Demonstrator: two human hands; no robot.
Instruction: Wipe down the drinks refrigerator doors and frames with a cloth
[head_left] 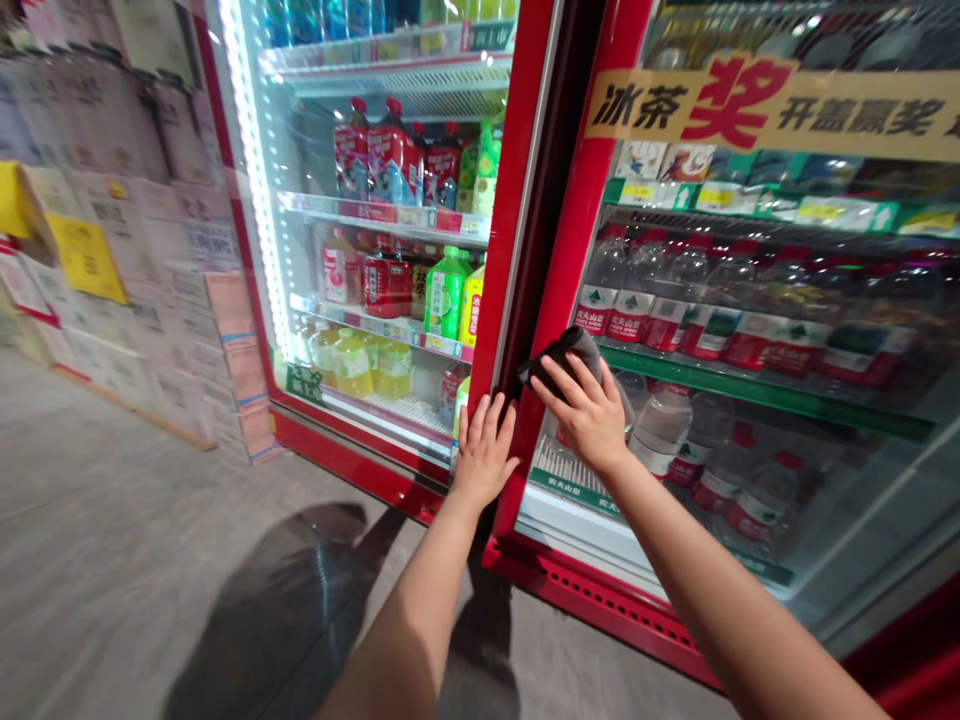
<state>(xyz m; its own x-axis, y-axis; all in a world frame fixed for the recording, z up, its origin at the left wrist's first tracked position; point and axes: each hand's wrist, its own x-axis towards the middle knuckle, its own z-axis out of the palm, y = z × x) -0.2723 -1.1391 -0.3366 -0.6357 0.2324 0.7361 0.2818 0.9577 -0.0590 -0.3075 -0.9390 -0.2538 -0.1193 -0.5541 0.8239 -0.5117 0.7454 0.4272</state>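
Note:
My right hand (pixel 589 410) presses a dark grey cloth (pixel 589 345) against the red frame at the left edge of the right-hand fridge door (pixel 555 300). Its fingers lie over the cloth, which bunches above and beside them. Lower and to the left, my left hand (pixel 484 450) rests with fingers spread on the red door frame (pixel 517 150) of the left-hand fridge, holding nothing. A dark gap runs between the two fridges, close to both hands.
Drink bottles (pixel 349 365) stand on shelves in the left fridge. Red-capped water bottles (pixel 709 315) fill shelves behind the right door, under a yellow banner (pixel 780 110). Stacked cartons (pixel 217 330) stand at the far left. Grey floor (pixel 120 560) lies below.

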